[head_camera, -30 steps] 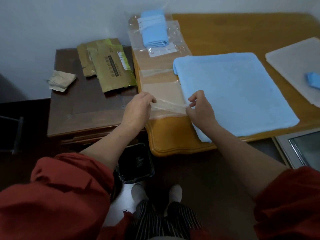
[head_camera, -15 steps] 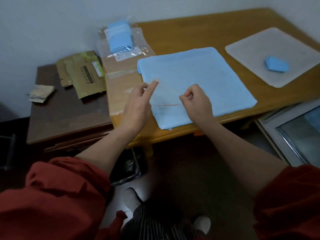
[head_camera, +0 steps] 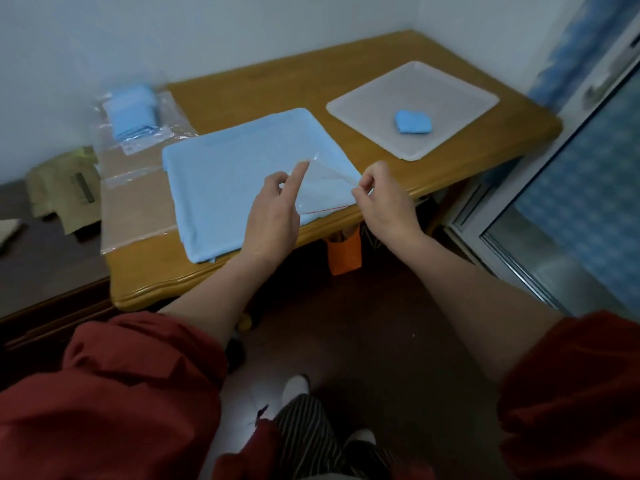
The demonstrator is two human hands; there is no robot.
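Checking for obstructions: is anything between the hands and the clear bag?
No. The left hand and right hand both hold the clear bag, above the blue cloth; nothing visible sits between them and it.

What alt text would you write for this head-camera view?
The left hand and right hand hold a clear plastic bag over a blue cloth spread on a wooden table. A white tray beyond holds a small folded blue cloth.

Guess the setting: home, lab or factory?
Likely a home room used for packing work: orange-brown wooden table in a wall corner, metal-framed glass door, clear plastic bag pinched over a flat blue cloth.
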